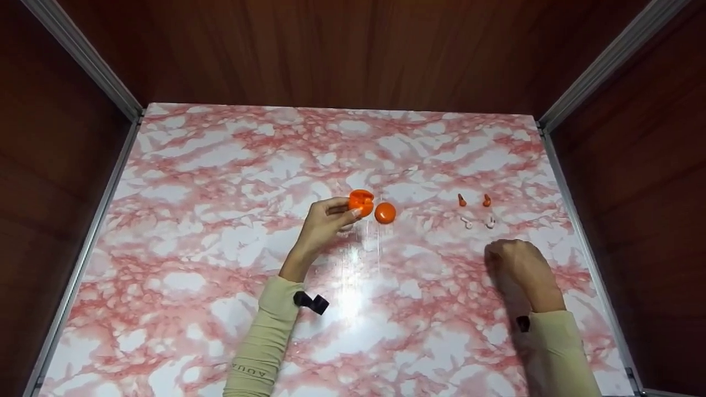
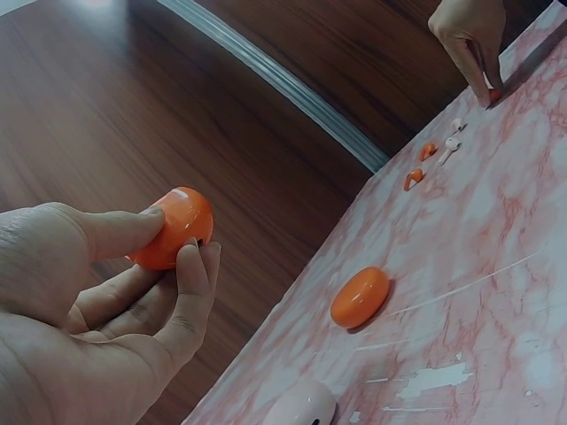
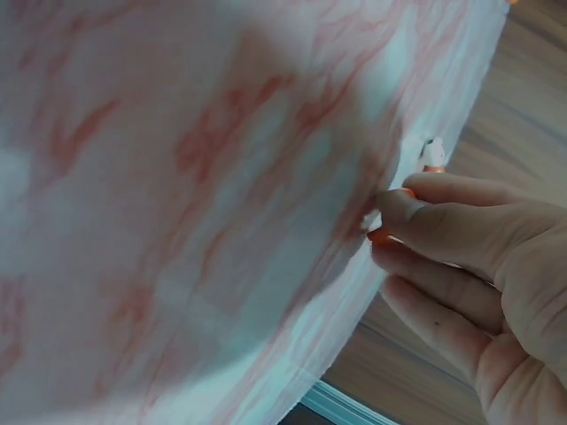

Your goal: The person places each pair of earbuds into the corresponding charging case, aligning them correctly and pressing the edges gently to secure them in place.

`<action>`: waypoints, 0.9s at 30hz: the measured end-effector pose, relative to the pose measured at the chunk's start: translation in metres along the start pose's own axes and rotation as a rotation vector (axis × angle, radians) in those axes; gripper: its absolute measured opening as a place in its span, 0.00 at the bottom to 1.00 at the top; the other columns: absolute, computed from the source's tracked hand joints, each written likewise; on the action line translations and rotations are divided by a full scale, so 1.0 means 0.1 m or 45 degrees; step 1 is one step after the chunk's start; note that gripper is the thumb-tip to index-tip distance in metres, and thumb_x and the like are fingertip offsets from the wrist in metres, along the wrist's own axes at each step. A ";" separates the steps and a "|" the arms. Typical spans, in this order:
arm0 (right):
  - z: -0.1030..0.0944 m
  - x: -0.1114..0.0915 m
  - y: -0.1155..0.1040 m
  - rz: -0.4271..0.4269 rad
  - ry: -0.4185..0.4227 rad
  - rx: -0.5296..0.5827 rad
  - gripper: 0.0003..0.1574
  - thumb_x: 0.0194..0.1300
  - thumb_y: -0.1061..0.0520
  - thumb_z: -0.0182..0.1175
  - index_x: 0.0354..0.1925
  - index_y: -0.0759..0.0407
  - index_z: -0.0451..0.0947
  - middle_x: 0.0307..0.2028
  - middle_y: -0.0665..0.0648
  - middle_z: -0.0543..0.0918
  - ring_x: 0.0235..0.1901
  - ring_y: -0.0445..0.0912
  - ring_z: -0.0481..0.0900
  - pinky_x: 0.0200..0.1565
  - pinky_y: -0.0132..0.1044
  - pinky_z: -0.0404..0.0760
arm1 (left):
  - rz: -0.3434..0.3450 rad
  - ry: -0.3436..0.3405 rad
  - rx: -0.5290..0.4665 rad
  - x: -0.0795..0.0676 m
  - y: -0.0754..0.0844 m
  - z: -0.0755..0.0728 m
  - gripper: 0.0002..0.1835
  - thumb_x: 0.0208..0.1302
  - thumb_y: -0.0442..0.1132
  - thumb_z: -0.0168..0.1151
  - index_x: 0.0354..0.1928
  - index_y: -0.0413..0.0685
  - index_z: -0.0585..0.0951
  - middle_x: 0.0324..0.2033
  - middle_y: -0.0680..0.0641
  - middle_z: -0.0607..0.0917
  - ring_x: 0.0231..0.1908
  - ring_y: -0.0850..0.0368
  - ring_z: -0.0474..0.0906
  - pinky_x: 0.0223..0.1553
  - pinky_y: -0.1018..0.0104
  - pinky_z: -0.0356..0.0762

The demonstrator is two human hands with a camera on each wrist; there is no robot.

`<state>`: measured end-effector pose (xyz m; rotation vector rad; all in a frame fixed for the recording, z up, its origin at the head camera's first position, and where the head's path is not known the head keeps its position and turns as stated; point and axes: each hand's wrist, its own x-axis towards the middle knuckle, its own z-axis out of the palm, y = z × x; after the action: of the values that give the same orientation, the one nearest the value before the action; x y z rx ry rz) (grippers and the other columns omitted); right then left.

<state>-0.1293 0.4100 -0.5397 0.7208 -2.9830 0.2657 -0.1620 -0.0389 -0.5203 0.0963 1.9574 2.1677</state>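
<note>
Wood-grain panels (image 1: 353,55) joined by grey metal rails (image 1: 85,55) enclose a red-and-white marbled tabletop (image 1: 182,325). Pale green sleeves cover the person's forearms; the left sleeve (image 1: 265,342) bears dark lettering that looks like "AQUA", while the right sleeve (image 1: 565,353) shows no word I can read. Black wrist mounts (image 1: 311,302) sit by both cuffs.

Left hand (image 1: 322,226) reaches forward, raised above the table near the middle, its thumb and fingers curled around an orange earbud case (image 1: 361,203) — hollow inside showing in the head view. Right hand (image 1: 524,267) leans inward at the right side, bent down to the tabletop, thumb and forefinger pinched on a small orange piece (image 3: 379,235), mostly hidden.

Just right of the held case, a second, closed orange case (image 1: 385,213) lies on the marble. A white case (image 2: 303,407) sits partly out of frame in the left wrist view.

Smallest of all — 4 earbuds lie beyond the right hand in 2 rows: 2 orange earbuds (image 1: 461,200) farther back, 2 white earbuds (image 1: 490,223) nearer.
</note>
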 end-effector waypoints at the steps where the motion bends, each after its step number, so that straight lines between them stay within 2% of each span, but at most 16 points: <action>1: 0.00 0.00 0.00 -0.002 0.001 -0.006 0.22 0.58 0.77 0.60 0.26 0.51 0.85 0.27 0.52 0.89 0.27 0.50 0.87 0.25 0.46 0.83 | 0.002 -0.002 -0.001 0.00 -0.01 0.00 0.17 0.72 0.38 0.69 0.59 0.39 0.85 0.51 0.38 0.89 0.48 0.48 0.90 0.57 0.39 0.86; 4: 0.01 0.01 0.01 -0.005 0.002 -0.007 0.22 0.59 0.76 0.60 0.25 0.50 0.84 0.26 0.51 0.88 0.27 0.49 0.87 0.25 0.46 0.82 | -0.002 -0.008 -0.010 0.01 -0.02 0.01 0.18 0.72 0.37 0.69 0.60 0.39 0.84 0.52 0.37 0.89 0.46 0.57 0.89 0.59 0.40 0.86; 6: 0.01 0.02 0.01 -0.014 0.006 0.006 0.22 0.58 0.76 0.60 0.24 0.50 0.84 0.25 0.51 0.88 0.26 0.49 0.86 0.24 0.45 0.82 | -0.011 -0.007 -0.009 0.01 -0.02 0.01 0.18 0.72 0.38 0.69 0.60 0.39 0.84 0.52 0.37 0.88 0.46 0.57 0.89 0.60 0.40 0.86; 8: 0.01 0.03 0.01 -0.028 0.014 0.010 0.21 0.56 0.76 0.61 0.24 0.50 0.85 0.24 0.51 0.88 0.25 0.49 0.86 0.24 0.45 0.83 | -0.019 -0.006 -0.012 0.01 -0.01 0.02 0.19 0.72 0.38 0.69 0.61 0.38 0.84 0.53 0.37 0.88 0.47 0.56 0.89 0.62 0.35 0.82; 11: 0.00 0.03 0.01 -0.038 0.015 0.020 0.20 0.55 0.75 0.63 0.24 0.50 0.86 0.24 0.51 0.89 0.25 0.48 0.87 0.24 0.44 0.83 | -0.029 0.002 -0.007 0.02 -0.01 0.02 0.19 0.72 0.39 0.69 0.61 0.39 0.84 0.53 0.37 0.88 0.47 0.54 0.90 0.61 0.34 0.83; 13: 0.00 0.05 -0.01 -0.016 0.004 0.060 0.20 0.59 0.75 0.62 0.26 0.52 0.87 0.25 0.52 0.89 0.27 0.48 0.87 0.27 0.44 0.85 | -0.031 0.008 -0.013 0.01 -0.01 0.01 0.19 0.72 0.39 0.69 0.60 0.39 0.84 0.53 0.37 0.89 0.47 0.52 0.90 0.58 0.38 0.85; 16: -0.02 0.07 -0.04 0.029 0.014 0.128 0.16 0.65 0.75 0.62 0.36 0.59 0.91 0.33 0.59 0.92 0.34 0.53 0.90 0.35 0.49 0.89 | -0.029 0.001 -0.033 0.01 -0.01 -0.01 0.18 0.72 0.38 0.69 0.60 0.40 0.84 0.52 0.38 0.89 0.45 0.52 0.90 0.49 0.50 0.90; 18: -0.03 0.10 -0.07 0.063 0.034 0.194 0.13 0.68 0.73 0.64 0.44 0.64 0.91 0.39 0.64 0.93 0.39 0.57 0.91 0.39 0.53 0.90 | -0.027 -0.008 -0.048 0.01 -0.01 -0.01 0.17 0.72 0.38 0.69 0.60 0.40 0.85 0.52 0.38 0.89 0.44 0.53 0.89 0.43 0.59 0.90; 20: -0.04 0.13 -0.10 0.069 0.074 0.253 0.14 0.67 0.71 0.67 0.50 0.67 0.89 0.43 0.67 0.92 0.41 0.60 0.91 0.41 0.56 0.90 | -0.026 -0.011 -0.063 0.01 -0.01 -0.02 0.17 0.72 0.38 0.69 0.59 0.40 0.85 0.51 0.37 0.89 0.43 0.52 0.90 0.40 0.64 0.89; 22: -0.04 0.18 -0.14 0.066 0.112 0.325 0.14 0.67 0.69 0.69 0.50 0.66 0.89 0.43 0.66 0.92 0.41 0.59 0.91 0.40 0.53 0.91 | -0.021 -0.005 -0.058 0.01 -0.01 -0.02 0.17 0.72 0.37 0.69 0.59 0.39 0.85 0.52 0.37 0.89 0.46 0.48 0.90 0.40 0.65 0.90; 25: -0.04 0.26 -0.20 0.077 0.167 0.482 0.14 0.65 0.68 0.71 0.50 0.66 0.90 0.43 0.64 0.93 0.41 0.54 0.92 0.41 0.35 0.91 | -0.018 0.000 -0.064 0.00 0.00 -0.03 0.17 0.72 0.37 0.69 0.59 0.38 0.85 0.52 0.36 0.89 0.53 0.37 0.88 0.42 0.63 0.90; 27: -0.04 0.32 -0.25 0.120 0.178 0.626 0.15 0.65 0.68 0.71 0.51 0.66 0.89 0.43 0.64 0.93 0.41 0.45 0.93 0.42 0.24 0.88 | -0.017 0.000 -0.065 0.00 -0.01 -0.04 0.18 0.72 0.37 0.68 0.60 0.38 0.84 0.52 0.36 0.89 0.55 0.33 0.86 0.44 0.62 0.90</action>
<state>-0.1462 0.3751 -0.5287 0.5600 -2.8367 1.0328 -0.1630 -0.0424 -0.5215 0.0752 1.8956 2.2074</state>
